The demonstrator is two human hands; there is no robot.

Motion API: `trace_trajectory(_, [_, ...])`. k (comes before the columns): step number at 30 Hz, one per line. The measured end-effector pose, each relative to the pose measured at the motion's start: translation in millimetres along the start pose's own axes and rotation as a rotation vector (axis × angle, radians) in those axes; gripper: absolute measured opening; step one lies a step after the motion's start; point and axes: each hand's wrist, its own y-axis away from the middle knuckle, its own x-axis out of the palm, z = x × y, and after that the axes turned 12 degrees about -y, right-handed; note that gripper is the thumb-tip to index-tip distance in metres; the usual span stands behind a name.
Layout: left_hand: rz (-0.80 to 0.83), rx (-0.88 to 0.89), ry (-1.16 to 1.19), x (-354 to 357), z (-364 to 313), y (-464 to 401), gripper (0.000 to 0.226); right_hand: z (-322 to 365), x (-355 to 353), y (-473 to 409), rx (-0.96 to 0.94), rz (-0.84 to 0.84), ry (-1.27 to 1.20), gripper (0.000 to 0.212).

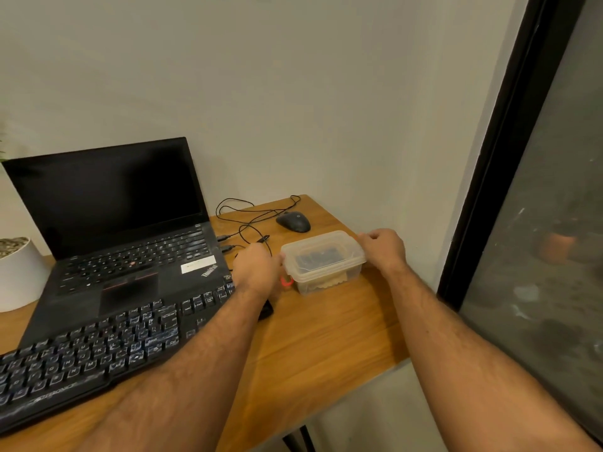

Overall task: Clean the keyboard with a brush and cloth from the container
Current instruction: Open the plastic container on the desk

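Stuff sits all over the brown wooden desk (303, 350). Open black laptop w/ dark screen (107, 203) fills the left middle of the frame. Big black keyboard w/ pale letters (98, 350) lies in front of it at the lower left, its back edge up on the laptop. Round white pot (19, 272) stands at the far left edge. Black computer mouse (293, 221) rests near the wall, center of the frame, & thin black cables (248, 223) loop between it & the laptop. Dark window w/ black frame (509, 164) runs down the right side.

Both bare arms reach in from the bottom. Left hand (256, 268) touches the left end of the box; its fingers are hidden behind the hand, so can't tell the grip. Right hand (383, 247) has fingers curled, pinching the lid's far right corner.

Clear plastic box w/ lid (323, 261) sits on the desk, right of center, between the hands. Something dark shows inside near the top & something tan w/ a zigzag edge at the bottom. Small red loop (287, 282) pokes out by its left side.
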Motion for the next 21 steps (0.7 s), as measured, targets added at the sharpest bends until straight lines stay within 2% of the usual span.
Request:
trace_trajectory(3, [-0.080, 0.044, -0.023, -3.1, 0.1, 3.2, 0.039, 6.9, 0.7, 4.3, -0.092, -0.008, 0.099, 0.038])
trace_trajectory(7, [0.075, 0.069, 0.038, 3.4, -6.5, 8.5, 0.039, 10.9, 6.9, 3.5, -0.041, 0.105, 0.145, 0.027])
trace_trajectory(12, [0.097, 0.046, 0.255, -0.7, -0.4, 11.5, 0.027, 9.9, 5.0, 7.0, -0.007, 0.171, -0.040, 0.017])
trace_trajectory(16, [-0.003, 0.116, 0.297, -5.0, 3.4, 22.7, 0.020, 10.5, -4.6, 12.2, -0.001, 0.190, -0.144, 0.023])
trace_trajectory(21, [-0.074, 0.153, 0.339, -13.9, 0.8, 36.0, 0.035, 14.9, -14.6, 26.9, -0.026, 0.201, -0.227, 0.028])
